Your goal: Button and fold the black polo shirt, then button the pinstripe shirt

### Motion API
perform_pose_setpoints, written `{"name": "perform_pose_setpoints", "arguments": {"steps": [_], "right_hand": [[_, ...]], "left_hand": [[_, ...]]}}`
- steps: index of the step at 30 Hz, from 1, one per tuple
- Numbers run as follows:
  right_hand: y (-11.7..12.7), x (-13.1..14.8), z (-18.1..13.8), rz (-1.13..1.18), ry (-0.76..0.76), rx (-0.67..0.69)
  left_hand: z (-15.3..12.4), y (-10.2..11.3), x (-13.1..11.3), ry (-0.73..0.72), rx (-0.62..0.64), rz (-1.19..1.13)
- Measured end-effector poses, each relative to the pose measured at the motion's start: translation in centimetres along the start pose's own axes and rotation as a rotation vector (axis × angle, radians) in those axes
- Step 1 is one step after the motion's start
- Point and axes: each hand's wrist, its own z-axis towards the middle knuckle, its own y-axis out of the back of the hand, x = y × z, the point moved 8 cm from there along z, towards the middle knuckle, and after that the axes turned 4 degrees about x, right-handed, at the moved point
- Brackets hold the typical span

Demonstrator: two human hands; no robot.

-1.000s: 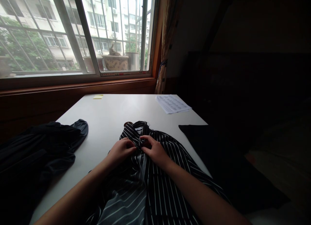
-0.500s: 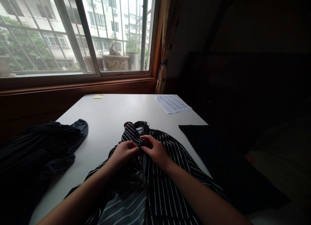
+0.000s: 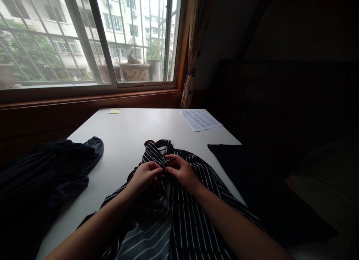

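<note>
Daylight from the barred window falls on a pale surface where a dark striped shirt lies at 6 o'clock, soft, light and floppy, best taken by its front edges near the collar. Both the left hand and the right hand pinch those edges together, each grip closed on cloth. A printed sheet sits at 1 o'clock, its text seemingly too small to read, and no brand label shows.
</note>
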Motion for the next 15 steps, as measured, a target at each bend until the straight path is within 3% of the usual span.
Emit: {"name": "perform_pose_setpoints", "arguments": {"steps": [15], "right_hand": [[0.20,-0.03,-0.01,0.120,-0.051,-0.013]], "left_hand": [[0.42,0.15,0.54,0.010,0.005,-0.046]]}}
